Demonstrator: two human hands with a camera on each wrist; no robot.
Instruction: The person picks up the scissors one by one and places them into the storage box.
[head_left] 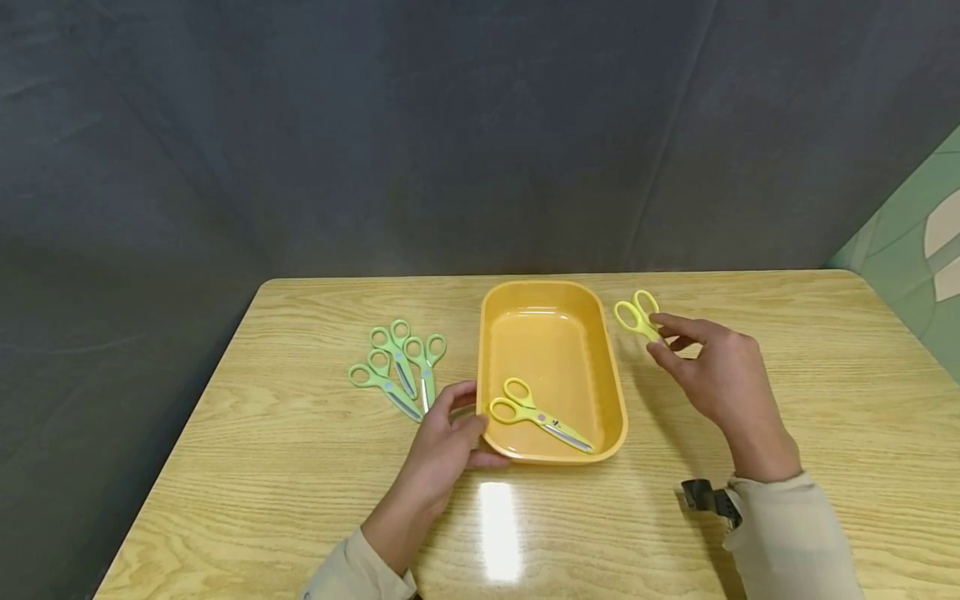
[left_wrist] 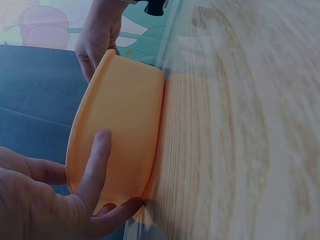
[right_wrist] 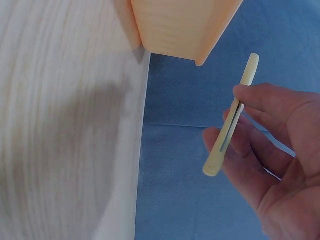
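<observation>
In the head view, my left hand (head_left: 447, 446) holds the near-left corner of an orange-yellow plastic tray (head_left: 615, 379). Its thumb lies along the near wall, with other fingers at the rim and the left side. Inside the tray, near its front end, lies a pair of yellow scissors (head_left: 531, 412). Right of the tray, my right hand (head_left: 723, 375) pinches another pair of yellow scissors (head_left: 637, 318) at the blades, with the handle loops pointing away. From the right wrist view, these scissors (right_wrist: 232, 122) appear edge-on between thumb and fingers, raised off the table.
Three pairs of green scissors (head_left: 396, 371) lie close together left of the tray, some overlapping. All this is on a wood-grain table (head_left: 300, 467). Dark cloth (head_left: 480, 150) hangs behind the table's far edge. A patterned green surface (head_left: 911, 242) stands at the right.
</observation>
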